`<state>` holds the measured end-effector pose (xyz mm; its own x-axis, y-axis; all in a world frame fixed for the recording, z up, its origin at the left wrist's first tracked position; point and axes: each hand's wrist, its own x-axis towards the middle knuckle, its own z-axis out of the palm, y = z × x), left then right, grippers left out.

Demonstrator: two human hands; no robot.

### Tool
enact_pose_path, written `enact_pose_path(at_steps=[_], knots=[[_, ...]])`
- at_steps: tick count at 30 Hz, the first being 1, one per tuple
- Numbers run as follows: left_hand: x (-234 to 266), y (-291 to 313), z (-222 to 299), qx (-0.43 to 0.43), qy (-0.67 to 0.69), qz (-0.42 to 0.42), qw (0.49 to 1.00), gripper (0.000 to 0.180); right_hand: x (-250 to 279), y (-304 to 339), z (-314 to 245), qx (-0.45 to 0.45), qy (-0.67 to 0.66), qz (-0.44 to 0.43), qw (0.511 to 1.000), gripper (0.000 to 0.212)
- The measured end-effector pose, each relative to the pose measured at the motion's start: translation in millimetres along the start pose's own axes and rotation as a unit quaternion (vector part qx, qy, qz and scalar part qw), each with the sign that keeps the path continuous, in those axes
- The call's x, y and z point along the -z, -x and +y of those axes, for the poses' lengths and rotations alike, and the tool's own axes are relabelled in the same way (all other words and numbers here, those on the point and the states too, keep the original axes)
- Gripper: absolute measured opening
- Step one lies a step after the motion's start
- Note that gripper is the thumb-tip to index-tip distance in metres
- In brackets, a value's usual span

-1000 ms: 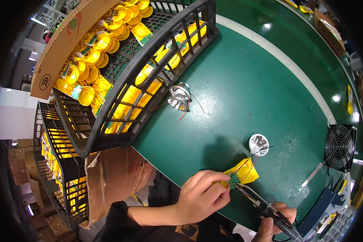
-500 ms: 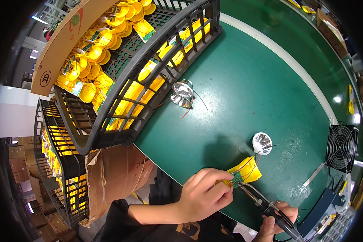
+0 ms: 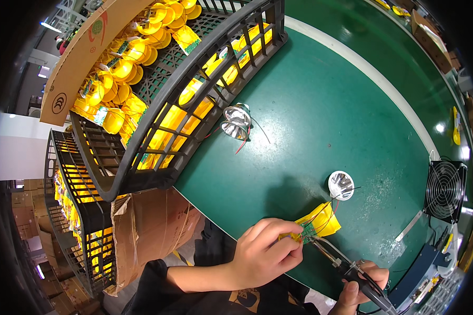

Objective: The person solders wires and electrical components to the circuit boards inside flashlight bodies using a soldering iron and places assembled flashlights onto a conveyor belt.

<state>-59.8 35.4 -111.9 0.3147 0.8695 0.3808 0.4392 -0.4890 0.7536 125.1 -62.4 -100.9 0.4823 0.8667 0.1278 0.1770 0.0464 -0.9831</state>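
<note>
My left hand [image 3: 268, 249] pinches the near end of a small green circuit board [image 3: 309, 231] that is joined to a yellow wrapped piece [image 3: 325, 219]. Thin dark and red wires run from this board to a silvery reflector cup [image 3: 341, 185] lying just beyond it. In my right hand [image 3: 372, 279] is a soldering iron [image 3: 350, 271] with a black handle. Its tip meets or almost meets the board beside my left fingertips; actual contact is too small to tell. A thin tube runs along the iron toward the tip.
Two more reflector cups [image 3: 236, 123] with wires lie near a black plastic crate [image 3: 194, 100] full of yellow parts. Another loaded crate [image 3: 89, 226] stands lower at the left, by a cardboard box [image 3: 147, 231]. A black fan [image 3: 444, 190] and a dark blue box-shaped device [image 3: 418, 278] are at right.
Almost nothing differs. The view has shifted very slightly; both hands keep their places, with the iron's tip still at the board.
</note>
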Motion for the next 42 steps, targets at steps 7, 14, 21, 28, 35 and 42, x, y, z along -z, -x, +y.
enact_pose_path(at_steps=[7,14,21,28,35,42], knots=[[0.9,0.0,0.7,0.010,0.004,-0.015,1.000,0.021,0.0,-0.1,0.6,0.003,0.006,-0.004,1.000,0.044],[1.4,-0.3,0.8,0.007,0.004,-0.006,1.000,0.021,0.0,-0.3,0.5,0.004,0.014,-0.010,1.000,0.044],[0.7,-0.5,0.7,0.009,0.006,-0.002,1.000,0.021,-1.5,0.3,-1.5,0.013,0.012,0.014,1.000,0.046],[1.4,-0.6,2.1,0.019,0.004,-0.014,1.000,0.020,-2.4,-0.2,-3.1,0.002,0.003,0.018,1.000,0.047],[5.4,-0.1,5.1,0.030,-0.002,-0.013,0.999,0.019,-1.2,-0.1,-7.1,0.014,0.008,0.044,0.999,0.048],[6.0,0.1,3.4,-0.021,-0.038,0.004,0.999,0.020,-1.6,-5.2,-4.9,0.077,-0.021,0.070,0.994,0.044]])
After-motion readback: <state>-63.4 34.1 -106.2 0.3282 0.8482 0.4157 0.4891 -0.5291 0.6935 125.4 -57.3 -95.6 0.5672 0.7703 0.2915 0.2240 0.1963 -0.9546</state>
